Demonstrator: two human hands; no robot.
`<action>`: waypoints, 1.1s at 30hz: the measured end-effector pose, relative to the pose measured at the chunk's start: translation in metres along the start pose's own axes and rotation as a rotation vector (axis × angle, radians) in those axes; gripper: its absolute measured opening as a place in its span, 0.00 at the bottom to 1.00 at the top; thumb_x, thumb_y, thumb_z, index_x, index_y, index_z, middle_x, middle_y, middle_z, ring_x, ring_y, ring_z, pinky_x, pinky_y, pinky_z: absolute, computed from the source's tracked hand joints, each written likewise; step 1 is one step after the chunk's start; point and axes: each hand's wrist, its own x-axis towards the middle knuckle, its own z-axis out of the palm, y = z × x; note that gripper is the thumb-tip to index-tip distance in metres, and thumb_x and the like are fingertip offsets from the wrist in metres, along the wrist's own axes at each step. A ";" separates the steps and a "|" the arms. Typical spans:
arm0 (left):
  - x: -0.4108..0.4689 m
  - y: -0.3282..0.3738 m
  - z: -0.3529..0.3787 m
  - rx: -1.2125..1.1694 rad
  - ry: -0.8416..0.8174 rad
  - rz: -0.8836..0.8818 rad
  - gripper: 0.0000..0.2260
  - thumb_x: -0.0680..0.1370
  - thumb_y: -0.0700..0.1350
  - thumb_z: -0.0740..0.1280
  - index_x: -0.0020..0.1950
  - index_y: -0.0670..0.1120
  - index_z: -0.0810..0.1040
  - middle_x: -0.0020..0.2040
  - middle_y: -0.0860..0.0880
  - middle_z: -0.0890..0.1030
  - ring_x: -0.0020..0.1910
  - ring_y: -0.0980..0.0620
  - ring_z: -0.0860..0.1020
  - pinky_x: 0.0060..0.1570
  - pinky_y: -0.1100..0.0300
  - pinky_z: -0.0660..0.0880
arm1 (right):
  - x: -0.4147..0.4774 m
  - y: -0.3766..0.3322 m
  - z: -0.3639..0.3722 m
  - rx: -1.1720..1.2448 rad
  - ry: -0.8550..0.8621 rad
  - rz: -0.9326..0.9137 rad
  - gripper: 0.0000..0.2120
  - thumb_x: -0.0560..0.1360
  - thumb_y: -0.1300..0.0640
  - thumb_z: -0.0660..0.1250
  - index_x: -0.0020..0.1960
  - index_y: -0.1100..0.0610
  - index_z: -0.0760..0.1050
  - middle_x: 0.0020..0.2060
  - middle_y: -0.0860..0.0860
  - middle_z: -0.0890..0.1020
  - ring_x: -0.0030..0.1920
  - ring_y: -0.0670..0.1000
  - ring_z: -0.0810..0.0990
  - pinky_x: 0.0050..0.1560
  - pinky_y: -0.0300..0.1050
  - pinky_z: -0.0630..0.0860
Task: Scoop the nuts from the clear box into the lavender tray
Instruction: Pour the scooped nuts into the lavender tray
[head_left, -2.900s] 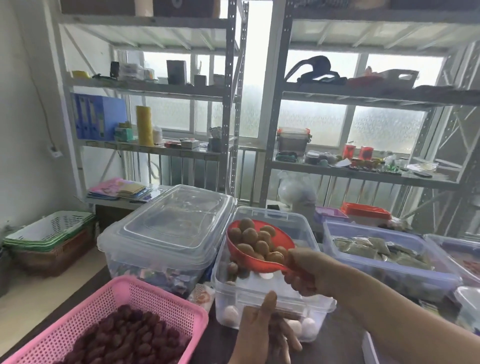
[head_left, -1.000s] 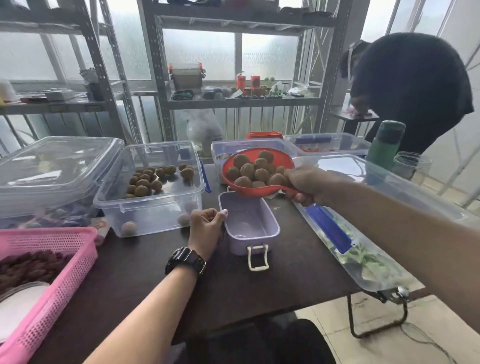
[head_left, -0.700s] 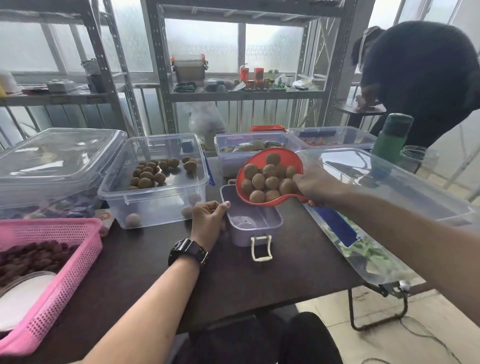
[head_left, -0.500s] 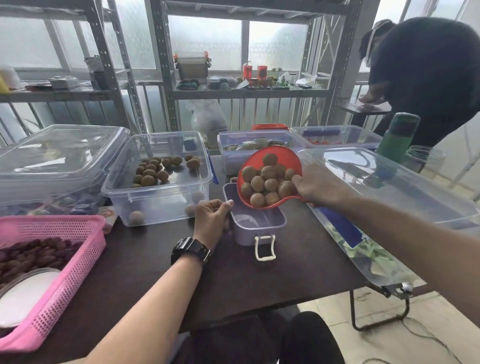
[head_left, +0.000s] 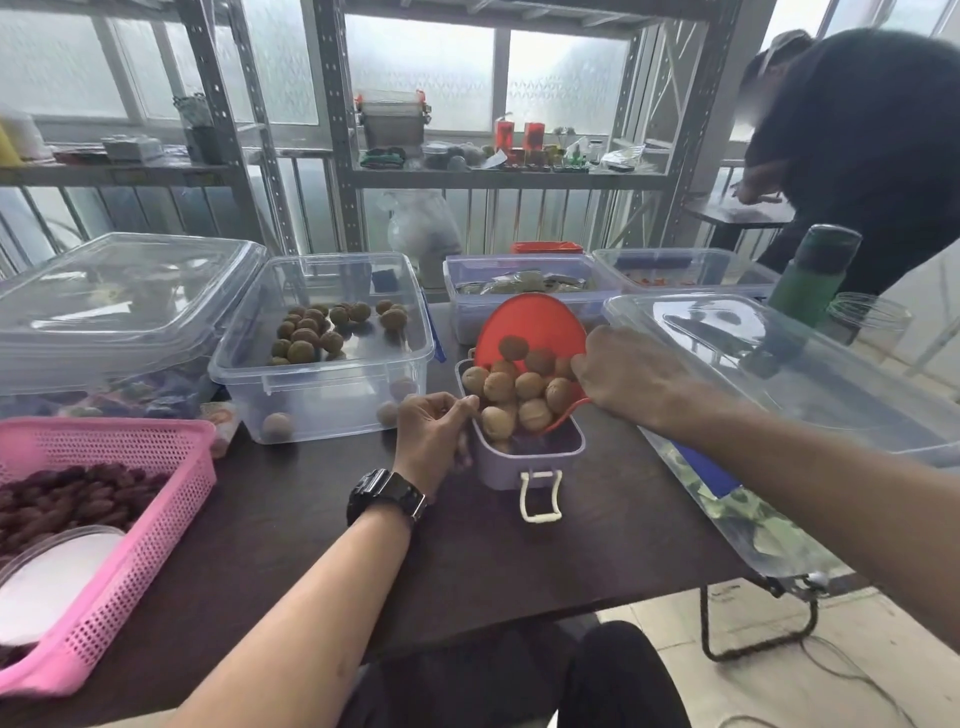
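Head view: we see the right grip (head_left: 623, 379) closed round the handle of the red scoop (head_left: 530, 325), though the handle is mostly hidden under the fingers. The scoop is tipped steeply over the lavender tray (head_left: 524, 467), and the nuts (head_left: 519, 395) spill from its lip into the tray. The left grip (head_left: 434, 436) is curled against the tray's left wall, thumb at the rim, steadying it on the desk (head_left: 467, 545). A further heap lies at the far side of the clear box (head_left: 332, 400), just left of the tray.

We judge the nuts light, hard and round, likely to roll and bounce rather than crush. They are best carried in the scoop, held by its handle, and poured low. They look tan-brown with wrinkled shells. The tray is small and pale purple, with a white latch (head_left: 540, 496) at its near end.
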 end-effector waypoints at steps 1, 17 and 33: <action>0.000 0.000 0.000 -0.002 0.001 -0.003 0.17 0.79 0.39 0.68 0.29 0.40 0.72 0.17 0.47 0.71 0.13 0.50 0.66 0.21 0.62 0.65 | 0.000 -0.001 0.000 -0.014 0.007 -0.010 0.18 0.77 0.53 0.58 0.29 0.56 0.67 0.34 0.54 0.74 0.38 0.57 0.76 0.39 0.46 0.68; -0.001 0.003 0.001 -0.028 -0.005 -0.017 0.13 0.79 0.38 0.67 0.36 0.32 0.75 0.18 0.44 0.71 0.14 0.50 0.66 0.23 0.58 0.64 | 0.007 -0.014 0.007 -0.565 0.337 -0.149 0.06 0.72 0.66 0.63 0.41 0.61 0.78 0.34 0.56 0.82 0.35 0.57 0.82 0.32 0.44 0.66; 0.008 -0.009 0.000 0.127 0.096 -0.019 0.17 0.79 0.40 0.67 0.30 0.38 0.74 0.19 0.46 0.73 0.15 0.51 0.69 0.18 0.63 0.66 | 0.015 -0.015 -0.001 -0.640 0.429 -0.190 0.04 0.69 0.66 0.64 0.38 0.61 0.76 0.30 0.56 0.81 0.31 0.56 0.81 0.30 0.41 0.64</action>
